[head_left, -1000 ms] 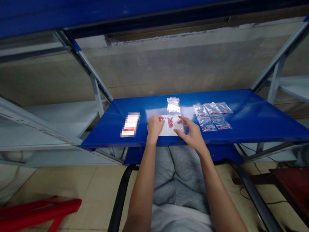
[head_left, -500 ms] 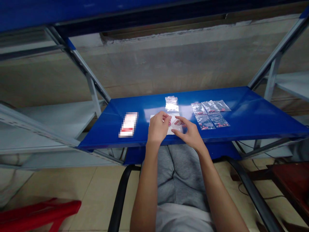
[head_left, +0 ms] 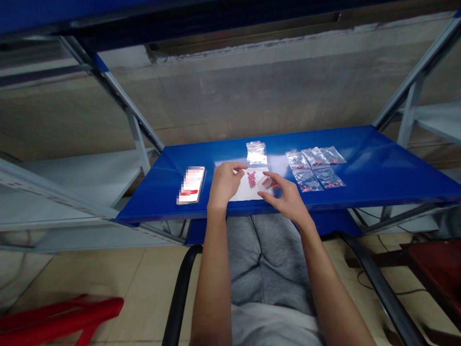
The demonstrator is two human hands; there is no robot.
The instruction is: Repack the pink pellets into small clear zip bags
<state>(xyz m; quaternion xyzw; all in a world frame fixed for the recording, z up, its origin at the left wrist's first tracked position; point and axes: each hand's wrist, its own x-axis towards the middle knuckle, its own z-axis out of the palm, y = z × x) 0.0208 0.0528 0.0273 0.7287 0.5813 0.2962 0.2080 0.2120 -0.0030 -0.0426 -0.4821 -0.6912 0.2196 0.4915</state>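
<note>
Pink tablets [head_left: 251, 179] in a front-to-back row — left hand [head_left: 225, 183] curled beside them, right hand [head_left: 284, 199] spread by a clear plastic cup [head_left: 265, 182].

Blue shelf board [head_left: 363, 166]: painted metal, glossy, smooth. Shelf uprights [head_left: 410, 108]: pale grey metal, matt. Resealable bags [head_left: 307, 177]: thin clear plastic, shiny. White sheet [head_left: 248, 193]: matt, paper or cloth unclear. Small dish [head_left: 265, 182]: clear plastic, smooth. Trousers [head_left: 266, 262]: grey cloth, matt. Wall [head_left: 230, 101]: concrete, rough, stained. Floor tiles [head_left: 86, 283]: smooth, faint sheen. Stool [head_left: 68, 310]: red plastic, smooth.
</note>
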